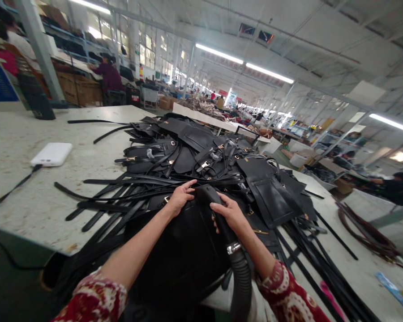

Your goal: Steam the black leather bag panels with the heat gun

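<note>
My right hand (231, 213) grips the handle of a black hose nozzle (208, 195). A metal clamp (233, 248) joins it to a ribbed hose (240, 277) running down toward me. My left hand (181, 197) rests by the nozzle's tip, fingers stretched out and apart, touching black leather. Below both hands lies a large black leather bag (177, 250), its near part in shadow. Beyond them is a heap of black leather bag pieces (188, 134) with straps and gold buckles (204, 165). Loose straps (100, 197) fan out leftward.
On the table (94, 152) at left sits a white power bank (51, 154) with a black cable (13, 190). Brown straps (366, 232) lie coiled at the right edge. Another table (201, 114) with piled material stands behind. A person in purple (109, 74) sits far left.
</note>
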### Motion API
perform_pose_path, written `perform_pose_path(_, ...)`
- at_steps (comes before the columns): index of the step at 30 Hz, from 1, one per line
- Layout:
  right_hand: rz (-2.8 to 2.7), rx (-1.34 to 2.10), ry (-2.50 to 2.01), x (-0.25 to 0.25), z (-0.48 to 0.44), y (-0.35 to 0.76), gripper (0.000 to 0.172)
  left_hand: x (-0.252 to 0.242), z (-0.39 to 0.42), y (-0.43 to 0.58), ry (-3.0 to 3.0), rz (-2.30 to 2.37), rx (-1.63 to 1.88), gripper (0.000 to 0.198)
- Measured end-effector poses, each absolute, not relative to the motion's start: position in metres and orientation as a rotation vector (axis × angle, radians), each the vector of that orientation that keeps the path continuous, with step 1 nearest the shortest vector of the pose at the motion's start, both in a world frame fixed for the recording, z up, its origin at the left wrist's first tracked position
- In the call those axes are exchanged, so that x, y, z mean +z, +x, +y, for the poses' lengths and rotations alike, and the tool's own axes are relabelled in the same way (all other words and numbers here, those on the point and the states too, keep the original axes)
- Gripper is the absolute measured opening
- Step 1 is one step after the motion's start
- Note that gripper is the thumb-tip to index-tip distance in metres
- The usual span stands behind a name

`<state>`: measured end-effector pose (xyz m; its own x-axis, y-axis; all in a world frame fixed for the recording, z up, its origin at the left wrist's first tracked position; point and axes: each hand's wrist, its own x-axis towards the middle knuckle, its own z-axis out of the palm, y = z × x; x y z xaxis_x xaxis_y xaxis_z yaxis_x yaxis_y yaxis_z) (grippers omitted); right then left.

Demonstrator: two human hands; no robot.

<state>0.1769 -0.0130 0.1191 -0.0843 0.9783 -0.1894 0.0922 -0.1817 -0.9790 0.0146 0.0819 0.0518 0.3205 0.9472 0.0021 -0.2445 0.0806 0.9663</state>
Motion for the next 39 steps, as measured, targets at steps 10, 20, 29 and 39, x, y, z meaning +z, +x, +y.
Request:
perform_pose_path(10, -1.173, 1.152, -1.394, 0.131, -0.025, 0.202, 0.062, 0.056, 0.095, 0.039, 1.252, 1.126, 1.276, 0.016)
perform_pose_path(20, -1.118, 1.181, -1.461, 0.096, -0.096, 0.21, 0.074, 0.056, 0.106, 0.062, 1.46, 1.2, 1.203, 0.025)
perform_pose_path(29, -1.103, 1.211, -1.402, 0.059, -0.108, 0.185, 0.074, 0.055, 0.004, -0.099, 1.368, 1.364, 0.958, 0.045)
perform_pose_path(39, -1.315, 1.492, -1.273, 0.082, -0.13, 0.129, 0.069, 0.009, -0.065, -0.086, 0.775, 1.179, 1.263, 0.034)
